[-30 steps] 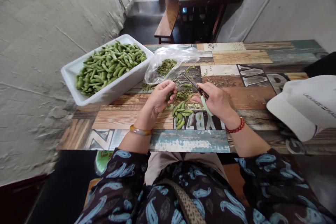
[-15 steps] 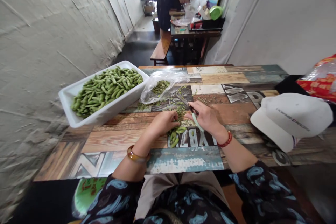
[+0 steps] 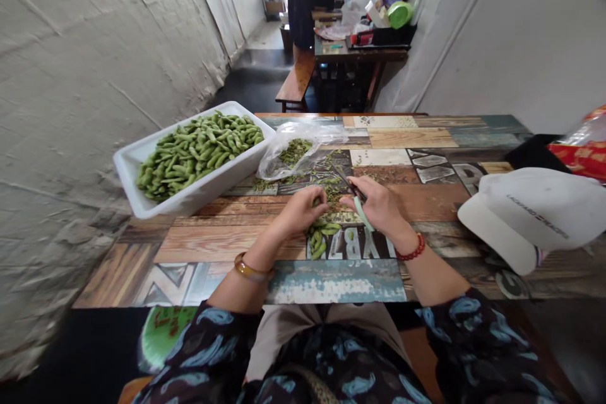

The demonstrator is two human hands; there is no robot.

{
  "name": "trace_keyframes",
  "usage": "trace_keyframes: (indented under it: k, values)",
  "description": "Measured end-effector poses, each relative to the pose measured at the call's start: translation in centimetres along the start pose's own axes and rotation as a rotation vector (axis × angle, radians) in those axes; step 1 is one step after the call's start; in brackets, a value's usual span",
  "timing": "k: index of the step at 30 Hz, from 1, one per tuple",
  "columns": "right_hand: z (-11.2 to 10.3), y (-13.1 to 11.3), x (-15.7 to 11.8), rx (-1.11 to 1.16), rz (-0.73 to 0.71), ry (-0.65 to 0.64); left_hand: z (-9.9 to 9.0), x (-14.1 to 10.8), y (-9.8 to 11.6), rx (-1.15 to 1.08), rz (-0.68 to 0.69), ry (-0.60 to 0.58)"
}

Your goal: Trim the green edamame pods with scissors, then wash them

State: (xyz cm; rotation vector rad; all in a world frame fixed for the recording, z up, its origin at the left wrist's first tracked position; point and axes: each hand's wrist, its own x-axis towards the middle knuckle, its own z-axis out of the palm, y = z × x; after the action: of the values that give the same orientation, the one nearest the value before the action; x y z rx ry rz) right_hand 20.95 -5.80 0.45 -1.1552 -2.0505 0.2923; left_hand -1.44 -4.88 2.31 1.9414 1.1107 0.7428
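My right hand [image 3: 379,207] is closed round a pair of scissors [image 3: 362,211] with pale green handles, the dark blades pointing away from me and to the left. Just left of it, my left hand [image 3: 303,209] is pinched, with a bit of green edamame pod showing at its fingers; most of the pod is hidden. Several loose edamame pods [image 3: 319,243] lie on the table below my left hand. Small green trimmings [image 3: 334,189] are scattered beyond my fingers. A clear plastic bag [image 3: 272,164] behind them holds more trimmings.
A white tub [image 3: 189,202] heaped with edamame pods [image 3: 199,151] stands at the left of the patterned table [image 3: 227,240]. A white cap [image 3: 530,214] and a red packet [image 3: 580,154] lie right. Beyond, a person [image 3: 305,6] stands beside a cluttered table [image 3: 364,57] and bench [image 3: 296,79].
The view has shifted slightly. Both hands stay close together over the trimmings, with the scissors still in my right hand. The far person's hands have moved a little.
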Motion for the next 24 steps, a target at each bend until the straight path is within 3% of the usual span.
trace_keyframes:
  k: [3, 7, 13, 24]
  values:
    - [-0.1, 0.0, 0.0, 0.04, -0.009, 0.031, -0.6, 0.1, 0.2, -0.361, -0.085, 0.087]
    - [-0.1, -0.3, 0.0, 0.049, -0.033, 0.013, -0.7, 0.1, 0.5, -0.693, -0.181, 0.099]
    - [-0.2, -1.0, 0.0, 0.047, -0.054, -0.099, -0.6, 0.1, 0.7, -0.799, -0.292, 0.179]
    - [-0.3, -1.9, 0.0, 0.048, -0.026, -0.232, -0.4, 0.2, 0.3, -0.859, -0.32, 0.276]
